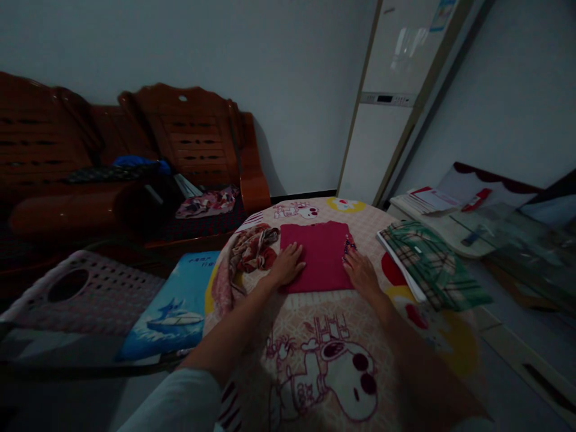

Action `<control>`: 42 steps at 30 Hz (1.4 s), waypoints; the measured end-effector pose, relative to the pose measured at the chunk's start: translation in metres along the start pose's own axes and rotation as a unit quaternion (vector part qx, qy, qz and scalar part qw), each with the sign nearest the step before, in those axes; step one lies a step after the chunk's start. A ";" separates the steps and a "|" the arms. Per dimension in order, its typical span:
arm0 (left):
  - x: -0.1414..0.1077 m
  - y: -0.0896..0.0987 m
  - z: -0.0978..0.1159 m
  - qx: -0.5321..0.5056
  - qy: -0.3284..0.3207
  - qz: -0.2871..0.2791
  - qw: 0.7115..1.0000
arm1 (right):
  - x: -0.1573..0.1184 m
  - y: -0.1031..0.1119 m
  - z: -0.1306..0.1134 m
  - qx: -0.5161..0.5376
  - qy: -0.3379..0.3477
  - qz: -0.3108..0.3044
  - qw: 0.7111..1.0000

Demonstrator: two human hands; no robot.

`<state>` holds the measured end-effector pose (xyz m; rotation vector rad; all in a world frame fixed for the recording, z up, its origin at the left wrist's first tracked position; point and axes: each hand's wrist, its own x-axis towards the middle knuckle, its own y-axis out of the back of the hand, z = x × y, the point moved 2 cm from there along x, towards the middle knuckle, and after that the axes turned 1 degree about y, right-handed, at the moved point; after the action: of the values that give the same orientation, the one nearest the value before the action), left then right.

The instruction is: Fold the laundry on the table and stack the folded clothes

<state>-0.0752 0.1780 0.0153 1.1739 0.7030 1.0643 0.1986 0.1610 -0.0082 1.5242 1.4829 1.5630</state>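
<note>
From where I'm standing, the one camera rides on the person's head, facing forward and steeply down over the round worktop (pixel 306 312), near enough that both forearms rise from the bottom edge, yet wide enough for the wall (pixel 297 72) across the top.

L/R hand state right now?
Left hand: open, flat on the pink cloth, not gripping.
Right hand: open, resting on its right edge, not gripping.

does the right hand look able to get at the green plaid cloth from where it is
Probably yes: the right hand is flat on the near right part of the pink cloth, and the green plaid cloth lies just to its right, with nothing standing between them.
</note>
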 end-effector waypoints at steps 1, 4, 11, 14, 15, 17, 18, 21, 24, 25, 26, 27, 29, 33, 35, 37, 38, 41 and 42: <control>-0.009 -0.002 0.007 -0.017 -0.032 0.004 0.999 | -0.008 0.001 -0.002 0.012 0.022 0.005 1.000; -0.043 -0.017 0.025 -0.047 -0.118 -0.008 0.992 | -0.034 -0.002 -0.008 0.034 0.089 -0.008 0.995; -0.063 -0.035 0.024 0.000 -0.103 -0.025 0.994 | -0.049 -0.008 -0.011 -0.011 0.077 -0.040 0.996; -0.055 -0.027 0.025 0.018 -0.098 -0.032 0.995 | -0.042 -0.002 -0.015 -0.029 0.063 -0.050 0.996; -0.054 -0.025 0.026 0.023 -0.091 -0.034 0.995 | -0.040 0.001 -0.016 -0.029 0.056 -0.052 0.997; -0.056 -0.018 0.028 0.029 -0.078 -0.041 0.996 | -0.039 0.008 -0.018 -0.027 0.039 -0.055 0.997; -0.058 -0.015 0.029 0.028 -0.077 -0.043 0.996 | -0.039 0.013 -0.019 -0.025 0.032 -0.055 0.998; -0.072 -0.003 0.032 0.009 -0.098 -0.046 0.994 | -0.047 0.028 -0.021 -0.033 0.032 -0.065 0.997; -0.091 0.000 0.036 -0.001 -0.113 -0.074 0.991 | -0.063 0.037 -0.024 -0.038 0.056 -0.103 0.992; -0.097 -0.002 0.037 0.002 -0.115 -0.088 0.989 | -0.070 0.038 -0.025 -0.037 0.066 -0.118 0.990; -0.102 -0.005 0.038 0.007 -0.115 -0.098 0.988 | -0.076 0.038 -0.027 -0.037 0.075 -0.130 0.988; -0.107 -0.008 0.039 0.011 -0.112 -0.103 0.988 | -0.082 0.038 -0.027 -0.036 0.082 -0.138 0.986; -0.113 -0.012 0.039 0.012 -0.108 -0.103 0.989 | -0.088 0.039 -0.028 -0.032 0.087 -0.147 0.985; -0.107 -0.003 0.036 -0.044 -0.150 -0.126 0.980 | -0.080 0.048 -0.024 0.014 0.063 -0.157 0.985; -0.094 0.012 0.030 -0.082 -0.150 -0.112 0.979 | -0.065 0.054 -0.020 0.056 0.040 -0.152 0.986; -0.073 0.027 0.021 -0.098 -0.121 -0.060 0.986 | -0.046 0.059 -0.017 0.091 0.019 -0.124 0.988; -0.060 0.033 0.015 -0.095 -0.102 -0.028 0.990 | -0.036 0.060 -0.015 0.102 0.011 -0.102 0.989; -0.020 0.039 0.000 -0.076 -0.052 0.043 0.995 | -0.006 0.054 -0.011 0.127 0.001 -0.047 0.991; -0.008 0.037 -0.004 -0.070 -0.040 0.053 0.995 | 0.004 0.050 -0.010 0.136 0.003 -0.037 0.990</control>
<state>-0.0920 0.1735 0.0495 1.1364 0.4998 1.1307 0.2040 0.1471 0.0404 1.5896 1.7942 1.3680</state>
